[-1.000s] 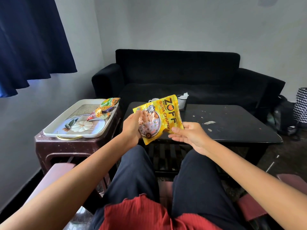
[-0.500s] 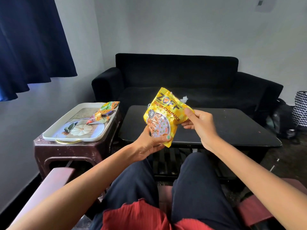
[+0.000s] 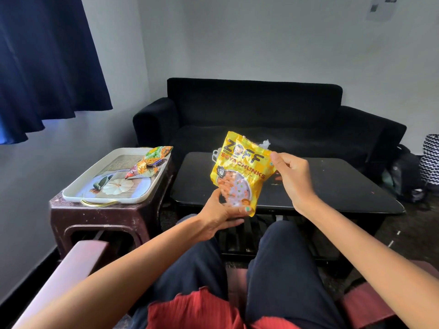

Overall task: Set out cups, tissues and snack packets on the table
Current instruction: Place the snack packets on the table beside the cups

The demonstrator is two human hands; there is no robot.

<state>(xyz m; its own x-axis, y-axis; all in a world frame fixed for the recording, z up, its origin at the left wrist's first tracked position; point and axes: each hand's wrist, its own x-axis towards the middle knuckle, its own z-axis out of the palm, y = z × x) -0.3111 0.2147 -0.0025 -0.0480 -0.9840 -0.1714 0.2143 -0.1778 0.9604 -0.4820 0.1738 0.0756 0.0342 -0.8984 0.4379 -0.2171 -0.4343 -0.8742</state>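
A yellow soya chunks packet hangs in the air over the near edge of the black coffee table. My left hand grips its bottom corner. My right hand pinches its upper right edge. Behind the packet, a white cup and a bit of white tissue peek out on the table's far side, mostly hidden. Two more snack packets lie on a white tray to the left.
The tray sits on a dark maroon stool left of the table. A black sofa stands behind the table. Bags lie on the floor at the right. My legs and maroon chair arms fill the foreground.
The packet has gone from lying sideways to more upright. My left hand dropped to its bottom corner and my right hand rose to its top edge.
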